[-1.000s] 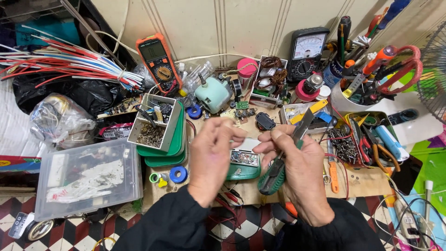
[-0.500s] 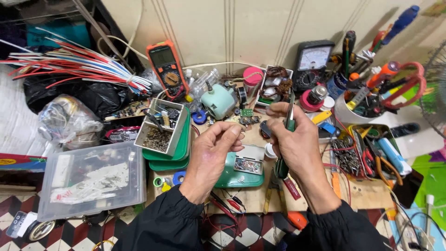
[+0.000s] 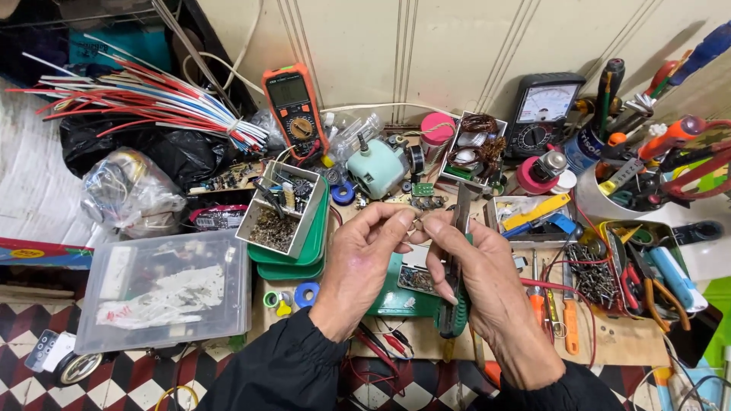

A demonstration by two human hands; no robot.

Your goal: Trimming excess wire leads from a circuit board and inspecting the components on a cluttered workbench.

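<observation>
My left hand (image 3: 364, 259) and my right hand (image 3: 480, 281) meet over the cluttered workbench, thumbs and forefingers pinching a tiny part (image 3: 416, 223) between them; the part is too small to identify. My right hand also grips green-handled pliers (image 3: 457, 266), jaws pointing up past the fingers, handle running down under the palm. Beneath both hands lies a green tray (image 3: 396, 293) holding a small circuit board. Dark sleeves cover both wrists.
A grey box of small parts (image 3: 276, 209) sits on stacked green trays at left, a clear plastic bin (image 3: 164, 289) nearer. Orange multimeter (image 3: 293, 106), analog meter (image 3: 542, 113), teal motor (image 3: 377, 167) stand behind. Tool cup (image 3: 609, 190), screwdrivers and pliers crowd the right.
Both hands have risen and come together, fingertips now touching around the small part. The pliers swung upright in my right hand. The camera view has shifted slightly downward.
</observation>
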